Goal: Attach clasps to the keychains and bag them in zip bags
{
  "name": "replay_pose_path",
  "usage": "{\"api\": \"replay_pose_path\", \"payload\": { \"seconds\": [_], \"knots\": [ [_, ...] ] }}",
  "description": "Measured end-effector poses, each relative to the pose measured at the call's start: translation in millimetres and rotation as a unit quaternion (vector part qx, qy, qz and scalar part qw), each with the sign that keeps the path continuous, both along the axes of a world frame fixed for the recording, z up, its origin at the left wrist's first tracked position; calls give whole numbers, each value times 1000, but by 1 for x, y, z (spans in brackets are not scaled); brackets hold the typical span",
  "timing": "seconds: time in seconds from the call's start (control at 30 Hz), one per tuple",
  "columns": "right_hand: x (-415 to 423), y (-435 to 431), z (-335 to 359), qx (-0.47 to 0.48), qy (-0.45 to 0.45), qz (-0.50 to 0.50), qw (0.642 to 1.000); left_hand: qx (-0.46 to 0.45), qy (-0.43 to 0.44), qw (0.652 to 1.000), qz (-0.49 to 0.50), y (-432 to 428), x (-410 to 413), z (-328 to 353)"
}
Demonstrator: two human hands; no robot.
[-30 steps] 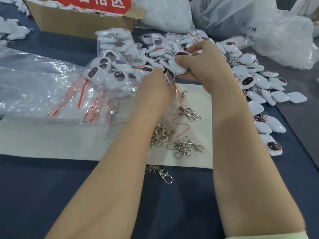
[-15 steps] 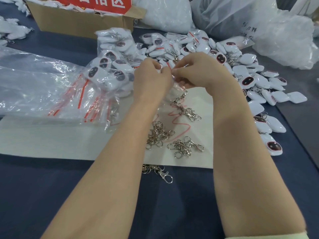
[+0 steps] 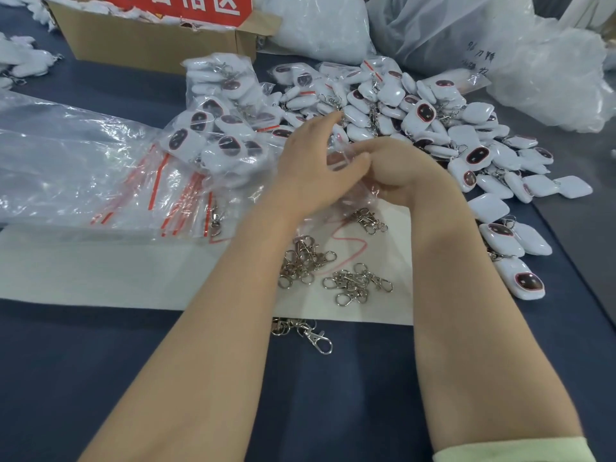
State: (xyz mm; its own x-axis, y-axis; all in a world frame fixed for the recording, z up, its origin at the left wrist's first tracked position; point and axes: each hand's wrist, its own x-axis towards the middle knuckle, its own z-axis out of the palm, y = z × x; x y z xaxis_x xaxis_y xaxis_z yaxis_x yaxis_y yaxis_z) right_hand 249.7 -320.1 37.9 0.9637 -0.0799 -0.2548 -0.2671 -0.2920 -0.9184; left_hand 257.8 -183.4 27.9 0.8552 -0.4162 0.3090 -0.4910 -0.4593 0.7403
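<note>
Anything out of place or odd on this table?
A few clasps lie off the white sheet, on the blue cloth at its near edge, apart from the clasp piles on the sheet. Nothing looks damaged.

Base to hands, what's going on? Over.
Right grip pinches zip bag. Left grip on it too, hold unclear. Clasps loose below, nothing blocking.
</note>
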Motion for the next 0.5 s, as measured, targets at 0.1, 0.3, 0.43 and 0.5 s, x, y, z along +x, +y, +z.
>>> {"api": "replay_pose_path", "payload": {
  "seconds": [0.1,0.3,0.43,0.5],
  "knots": [
    [0,-2,-4,21,17,10,1000,79,28,996,-39,5,3,-8],
    [-6,-2,2,34,8,39,999,147,46,987,-38,1,0,-13],
    [-9,1,4,26,16,35,999,141,32,989,-34,1,1,-12],
    [-8,2,5,-3,20,22,1000,125,16,992,-21,0,2,-11]
  ]
}}
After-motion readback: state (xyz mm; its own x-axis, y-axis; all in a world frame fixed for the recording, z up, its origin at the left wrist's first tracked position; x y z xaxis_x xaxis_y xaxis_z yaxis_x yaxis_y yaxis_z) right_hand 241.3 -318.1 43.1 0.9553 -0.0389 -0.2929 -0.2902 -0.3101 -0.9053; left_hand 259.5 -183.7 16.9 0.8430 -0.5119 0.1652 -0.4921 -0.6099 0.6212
